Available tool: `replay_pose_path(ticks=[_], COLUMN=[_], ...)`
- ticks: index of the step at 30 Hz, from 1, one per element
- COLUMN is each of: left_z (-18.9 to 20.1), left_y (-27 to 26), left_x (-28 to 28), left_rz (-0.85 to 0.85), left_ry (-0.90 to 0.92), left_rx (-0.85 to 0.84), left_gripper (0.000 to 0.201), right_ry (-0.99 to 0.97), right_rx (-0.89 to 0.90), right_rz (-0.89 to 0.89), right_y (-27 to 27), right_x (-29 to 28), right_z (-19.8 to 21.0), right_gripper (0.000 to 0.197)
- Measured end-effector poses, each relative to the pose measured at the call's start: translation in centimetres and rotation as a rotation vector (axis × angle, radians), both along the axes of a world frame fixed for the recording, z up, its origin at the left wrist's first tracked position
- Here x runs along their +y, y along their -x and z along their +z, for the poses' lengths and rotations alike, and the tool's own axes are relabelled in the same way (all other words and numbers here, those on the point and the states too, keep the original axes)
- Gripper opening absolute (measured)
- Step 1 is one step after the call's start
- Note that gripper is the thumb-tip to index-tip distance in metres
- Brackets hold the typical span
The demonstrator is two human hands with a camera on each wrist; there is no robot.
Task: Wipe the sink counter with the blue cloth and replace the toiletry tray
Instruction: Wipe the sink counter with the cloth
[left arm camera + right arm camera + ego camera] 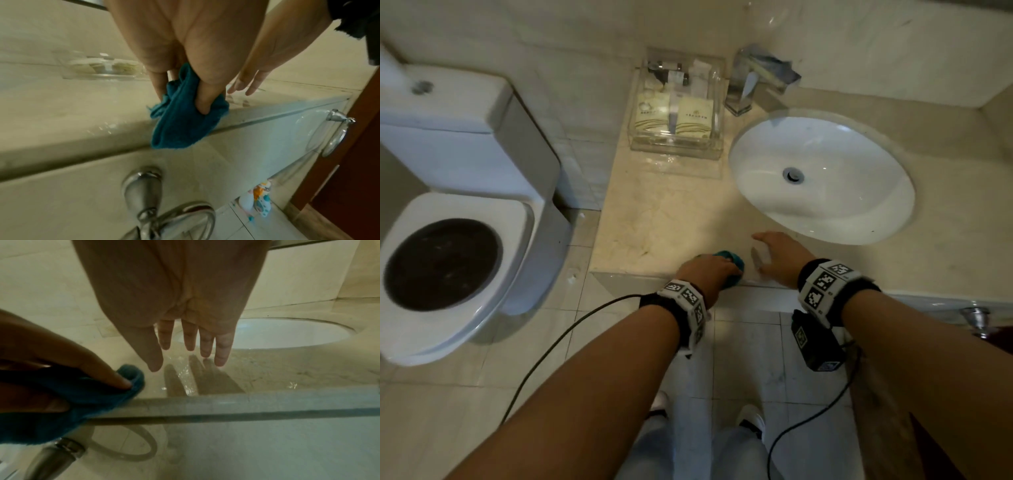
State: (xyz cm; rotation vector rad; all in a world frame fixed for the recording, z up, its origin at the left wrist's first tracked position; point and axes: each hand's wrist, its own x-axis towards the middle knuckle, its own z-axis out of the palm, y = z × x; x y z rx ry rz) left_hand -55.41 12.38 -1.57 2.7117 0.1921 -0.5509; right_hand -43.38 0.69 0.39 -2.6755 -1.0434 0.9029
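Note:
My left hand (710,270) grips a bunched blue cloth (729,261) at the front edge of the beige marble counter (674,219); in the left wrist view the blue cloth (185,120) hangs over the counter lip, pinched between my left hand's (180,91) fingers and thumb. My right hand (779,251) hovers just right of it, flat and palm down, with straight fingers (189,340) a little above the wet counter (267,369). A clear toiletry tray (676,109) with sachets and small bottles stands at the back of the counter, left of the faucet.
A white oval sink (822,174) is set into the counter, with a chrome faucet (755,82) behind it. A toilet (452,205) stands to the left. Chrome towel rings (337,129) hang on the counter's front face. A cable trails over the tiled floor (544,342).

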Motion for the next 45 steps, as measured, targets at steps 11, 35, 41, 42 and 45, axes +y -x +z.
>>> replay_pose_path(ticks=[11,35,41,42,45], left_z=[11.0,23.8,22.8,22.8,22.8], left_y=[-0.8,-4.8,-4.0,-3.7,-3.1], left_x=[3.7,4.5,6.9,7.5,9.0], left_rz=[0.587,0.525,0.509,0.505,0.483], left_ry=[0.413,0.717,0.561,0.529,0.489], left_rx=[-0.397,-0.586,-0.604,-0.595,-0.592], left_gripper=[0.025,0.048,0.024,0.017,0.007], right_ry=[-0.375,-0.968,-0.859,-0.816,-0.675], right_rx=[0.145,0.437,0.222,0.136,-0.068], right_rz=[-0.071,-0.237,-0.178,-0.167,-0.099], right_y=[0.8,-3.0,-4.3,-4.4,-4.2], right_x=[1.6,3.3,3.6,3.7,4.9], right_z=[10.9,23.0,22.4,22.5,22.5], right_gripper=[0.049,0.056,0.045,0.042,0.034])
